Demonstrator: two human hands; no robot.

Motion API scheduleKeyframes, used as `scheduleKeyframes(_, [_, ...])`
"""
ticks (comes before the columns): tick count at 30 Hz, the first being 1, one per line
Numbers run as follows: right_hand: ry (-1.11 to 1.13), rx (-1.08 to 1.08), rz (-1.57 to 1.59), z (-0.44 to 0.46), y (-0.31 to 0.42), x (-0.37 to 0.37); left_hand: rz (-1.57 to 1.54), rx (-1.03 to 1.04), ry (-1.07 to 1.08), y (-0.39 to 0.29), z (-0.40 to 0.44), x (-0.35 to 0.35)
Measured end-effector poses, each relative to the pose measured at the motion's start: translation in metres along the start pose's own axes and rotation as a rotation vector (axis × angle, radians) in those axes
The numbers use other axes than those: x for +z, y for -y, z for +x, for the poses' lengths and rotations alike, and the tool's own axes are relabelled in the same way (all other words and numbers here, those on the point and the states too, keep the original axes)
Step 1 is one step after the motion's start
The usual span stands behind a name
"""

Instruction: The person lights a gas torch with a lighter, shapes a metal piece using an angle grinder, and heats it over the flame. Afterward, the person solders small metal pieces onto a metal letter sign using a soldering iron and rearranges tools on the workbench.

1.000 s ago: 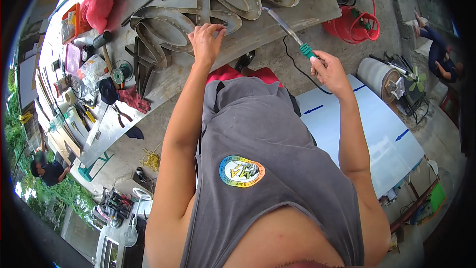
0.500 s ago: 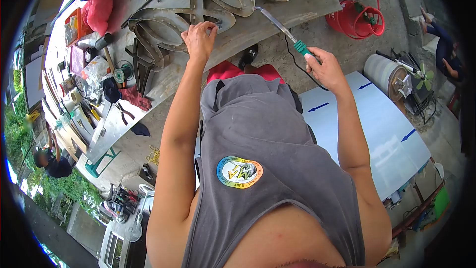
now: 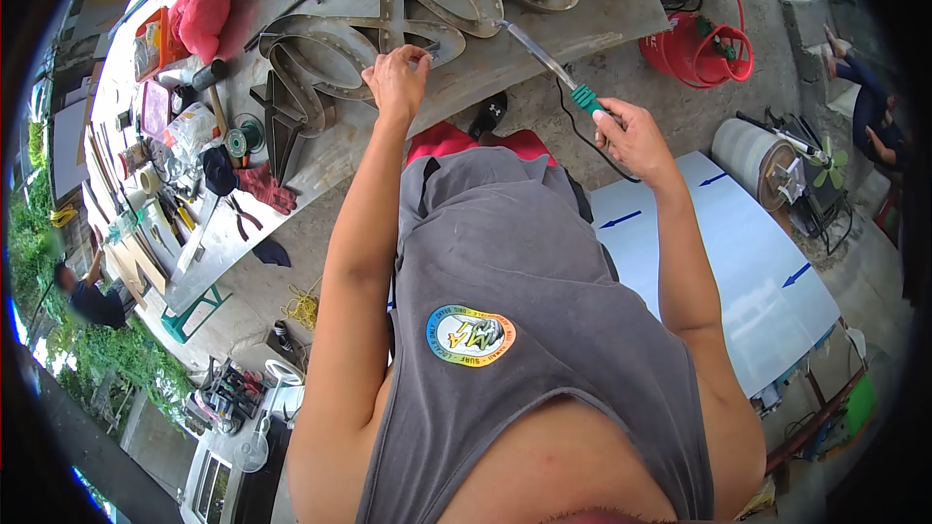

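My right hand (image 3: 633, 141) is wrapped round the green handle of a soldering iron (image 3: 583, 97), whose long metal shaft points up and left. The tip is at the lower rim of a grey metal channel letter form (image 3: 475, 27) on the table; whether it touches cannot be told. My left hand (image 3: 396, 81) is at the near edge of the same lettering, thumb and fingers pinched together. What the pinch holds, if anything, is too small to make out. Curled strips with rows of small dots along their walls form the lettering. A black cord (image 3: 573, 126) hangs from the iron.
On the table (image 3: 335, 170) lie a hammer (image 3: 291, 8), a solder spool (image 3: 245, 138), pliers (image 3: 243, 218), a red glove (image 3: 264, 189) and a pink bag (image 3: 202, 19). A red gas cylinder (image 3: 680, 49) and white panel (image 3: 723, 262) are at right. Other people appear at both sides.
The view has shifted slightly, so the table things sit a little further right. Both hands keep nearly the same pose, and the iron's tip stays by the letter's rim.
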State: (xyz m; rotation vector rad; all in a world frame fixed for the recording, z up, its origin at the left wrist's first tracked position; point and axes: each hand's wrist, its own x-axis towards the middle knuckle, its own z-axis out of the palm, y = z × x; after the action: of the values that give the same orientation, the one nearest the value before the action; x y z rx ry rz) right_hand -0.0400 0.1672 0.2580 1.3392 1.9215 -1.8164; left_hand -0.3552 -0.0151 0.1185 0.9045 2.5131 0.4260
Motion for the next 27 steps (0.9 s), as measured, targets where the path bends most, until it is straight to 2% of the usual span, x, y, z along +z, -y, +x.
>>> scheduleKeyframes(3, [0.029,0.02,0.078,-0.002,0.001,0.0,0.001,0.035,-0.061,0.0,0.001,-0.004])
scheduleKeyframes(5, [0.036,0.024,0.12,-0.002,0.001,0.0,-0.047,-0.083,0.069,-0.003,0.001,-0.01])
scheduleKeyframes(9, [0.11,0.051,0.235,-0.003,-0.002,-0.005,-0.085,-0.095,0.014,-0.001,-0.007,-0.001])
scheduleKeyframes(14, [0.165,0.065,0.311,-0.008,0.007,-0.011,-0.263,-0.063,-0.269,0.017,-0.026,0.008])
scheduleKeyframes(17, [0.193,0.057,0.32,-0.007,0.012,-0.012,-0.248,-0.065,-0.333,0.029,-0.042,0.005])
scheduleKeyframes(27, [0.226,0.04,0.302,0.015,0.025,-0.008,-0.171,-0.192,-0.31,0.082,-0.104,0.011])
